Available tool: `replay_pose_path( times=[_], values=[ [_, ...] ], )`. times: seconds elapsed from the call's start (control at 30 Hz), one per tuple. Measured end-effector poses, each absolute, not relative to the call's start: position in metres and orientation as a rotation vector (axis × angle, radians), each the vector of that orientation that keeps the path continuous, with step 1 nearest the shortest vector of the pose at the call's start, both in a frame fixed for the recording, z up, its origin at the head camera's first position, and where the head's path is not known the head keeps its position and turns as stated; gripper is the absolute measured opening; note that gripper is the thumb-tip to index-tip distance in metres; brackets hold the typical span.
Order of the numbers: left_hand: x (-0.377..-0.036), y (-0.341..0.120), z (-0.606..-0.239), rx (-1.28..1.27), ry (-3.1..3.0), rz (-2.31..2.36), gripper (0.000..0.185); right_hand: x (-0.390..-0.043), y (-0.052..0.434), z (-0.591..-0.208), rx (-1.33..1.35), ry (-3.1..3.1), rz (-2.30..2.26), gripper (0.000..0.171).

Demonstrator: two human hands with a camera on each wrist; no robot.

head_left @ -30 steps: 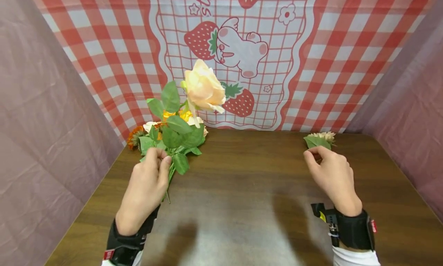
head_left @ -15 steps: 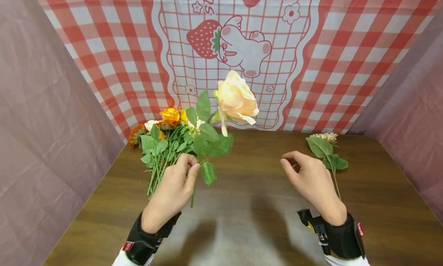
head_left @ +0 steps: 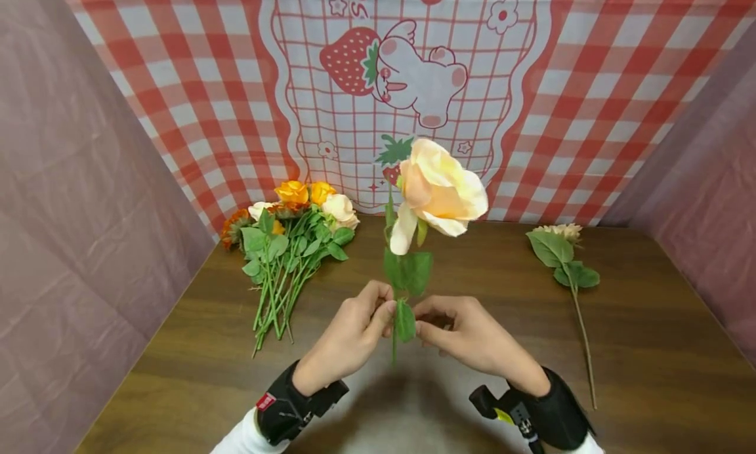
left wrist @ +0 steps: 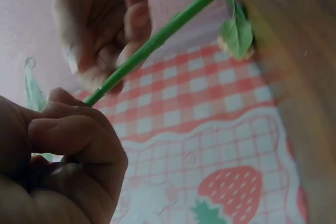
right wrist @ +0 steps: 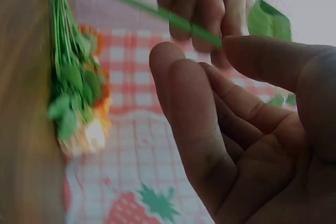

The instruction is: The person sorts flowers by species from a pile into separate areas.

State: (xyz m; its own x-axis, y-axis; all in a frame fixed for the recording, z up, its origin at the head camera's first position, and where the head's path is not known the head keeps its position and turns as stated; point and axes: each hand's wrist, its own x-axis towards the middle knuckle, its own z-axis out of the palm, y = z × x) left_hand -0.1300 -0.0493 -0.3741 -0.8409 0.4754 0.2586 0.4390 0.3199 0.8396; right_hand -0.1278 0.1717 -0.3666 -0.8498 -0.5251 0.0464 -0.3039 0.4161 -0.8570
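A pale peach rose (head_left: 444,193) stands upright over the middle of the table in the head view. My left hand (head_left: 352,330) pinches its green stem (left wrist: 176,27) below the leaves. Close on the stem's other side is my right hand (head_left: 475,334); in the right wrist view its fingers (right wrist: 191,100) and thumb are apart, with nothing gripped between them. Whether the right thumb touches the stem, I cannot tell. Part of the stem is hidden behind the left fingers and a leaf.
A bunch of orange, white and peach flowers (head_left: 292,244) lies at the table's back left. One cream flower (head_left: 564,254) with a long stem lies on the right. A checked strawberry cloth (head_left: 431,80) hangs behind the wooden table (head_left: 195,375).
My left hand has carried the rose rightward from beside the bunch to the middle. My right hand has moved left, away from the cream flower, up to the rose's stem.
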Motion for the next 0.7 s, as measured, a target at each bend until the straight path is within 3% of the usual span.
replay_pose_path(
  times=[0.4,0.7],
  values=[
    [-0.137,-0.036,-0.396,0.791,2.467,1.665,0.015,-0.133,0.156,-0.382,-0.713,2.354,-1.474,0.010],
    [-0.142,-0.046,-0.394,0.789,2.625,1.683,0.019,-0.155,0.180,-0.395,-0.473,2.527,-1.489,0.009]
  ],
)
